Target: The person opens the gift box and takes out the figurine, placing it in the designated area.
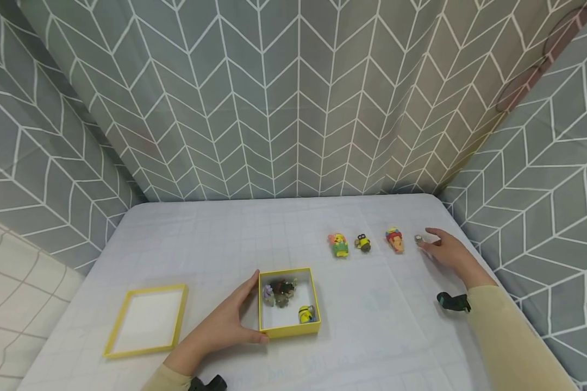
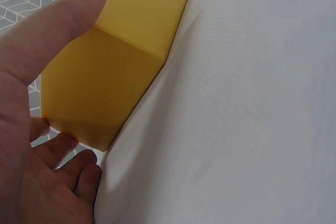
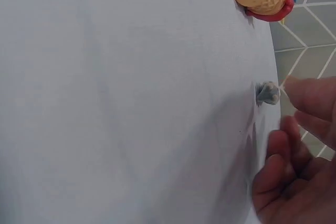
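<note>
The work is looking partway along: a yellow box (image 1: 293, 330) is sitting on the table (image 1: 372, 347) with its lid (image 1: 147, 320) off and lying at its nine o'clock. Inside, dark toys (image 1: 281, 292) are clustering toward eleven o'clock, and a yellow toy (image 1: 305, 314) is lying toward four. Remaining outside, around two o'clock from the box, are lying a green-bodied toy (image 1: 339, 247), a black-and-yellow toy (image 1: 363, 243), a cone toy (image 1: 395, 241) and, farthest, a small grey toy (image 1: 418, 239).

The left hand (image 1: 227, 321) is gripping the box, thumb and fingers closing round its nine o'clock side. The right hand (image 1: 447, 251) is reaching to the grey toy, thumb and forefinger spreading apart; whether a fingertip is touching it, I cannot tell.

The left wrist view is showing the thumb pressing the outer wall, but hiding the contents. The right wrist view is revealing the cone's flat end and the other fingers curling loosely; only the head view is showing the lid.
</note>
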`<state>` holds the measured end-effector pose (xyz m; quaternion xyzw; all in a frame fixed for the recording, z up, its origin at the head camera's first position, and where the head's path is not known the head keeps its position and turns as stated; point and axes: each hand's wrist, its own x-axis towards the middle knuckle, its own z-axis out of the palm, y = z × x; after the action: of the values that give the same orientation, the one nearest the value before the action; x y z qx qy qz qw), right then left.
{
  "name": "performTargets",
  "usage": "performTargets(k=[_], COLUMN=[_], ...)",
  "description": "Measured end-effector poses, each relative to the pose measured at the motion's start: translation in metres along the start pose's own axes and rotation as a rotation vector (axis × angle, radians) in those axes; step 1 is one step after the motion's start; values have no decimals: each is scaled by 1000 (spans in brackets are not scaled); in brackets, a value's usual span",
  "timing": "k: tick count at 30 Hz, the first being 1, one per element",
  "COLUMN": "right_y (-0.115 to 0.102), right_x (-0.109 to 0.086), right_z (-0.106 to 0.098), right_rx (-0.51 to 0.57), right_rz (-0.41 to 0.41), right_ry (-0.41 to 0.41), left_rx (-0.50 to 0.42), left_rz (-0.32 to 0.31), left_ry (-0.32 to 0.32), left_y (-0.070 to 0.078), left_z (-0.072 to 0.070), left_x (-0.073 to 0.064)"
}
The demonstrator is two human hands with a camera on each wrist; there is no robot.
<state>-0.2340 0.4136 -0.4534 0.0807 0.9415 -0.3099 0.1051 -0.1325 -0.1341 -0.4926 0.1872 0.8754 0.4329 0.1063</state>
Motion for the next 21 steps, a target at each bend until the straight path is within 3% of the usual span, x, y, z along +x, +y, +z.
performTargets(k=[5,8,15,21], right_y=[-4,-11,-39,-67], right_x=[-17,-29,-53,-66], right_z=[3,4,13,27], right_rx=[11,63,213,271], right_rz=[-20,-45,-67,-131], right_ry=[247,337,287,243], left_rx=[-4,-12,-14,-9], left_rz=[4,-2,-8,-9], left_ry=[5,-2,-12,-16], left_y=[-1,0,0,1], left_z=[0,0,0,0], left_x=[0,0,1,1])
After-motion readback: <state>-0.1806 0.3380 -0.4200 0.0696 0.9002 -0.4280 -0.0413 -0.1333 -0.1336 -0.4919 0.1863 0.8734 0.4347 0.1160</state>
